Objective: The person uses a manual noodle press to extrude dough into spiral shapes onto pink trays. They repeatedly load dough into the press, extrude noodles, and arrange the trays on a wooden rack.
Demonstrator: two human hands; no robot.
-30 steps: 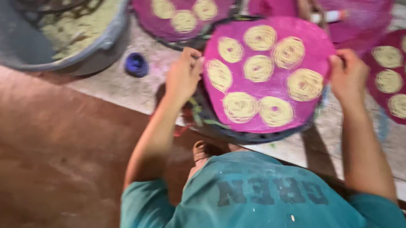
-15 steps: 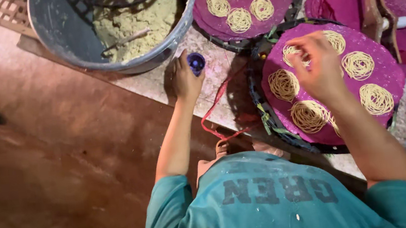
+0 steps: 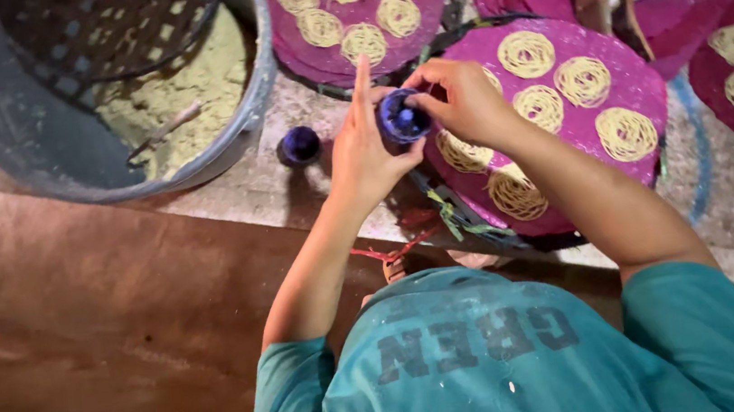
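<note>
A small blue cup-shaped piece (image 3: 401, 117) sits between both hands above the edge of the magenta tray (image 3: 637, 91). The left hand (image 3: 366, 156) grips its side, forefinger raised; the right hand (image 3: 463, 100) pinches its rim. Noodle coils (image 3: 526, 54) cover the tray. A blue cap (image 3: 299, 145) lies left, beside the grey bucket (image 3: 23, 133) of dough.

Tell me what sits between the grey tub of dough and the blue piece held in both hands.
In the head view, a small dark blue cap-like piece stands on the pale floor between the grey tub and the held blue piece; otherwise only the left hand.
</note>
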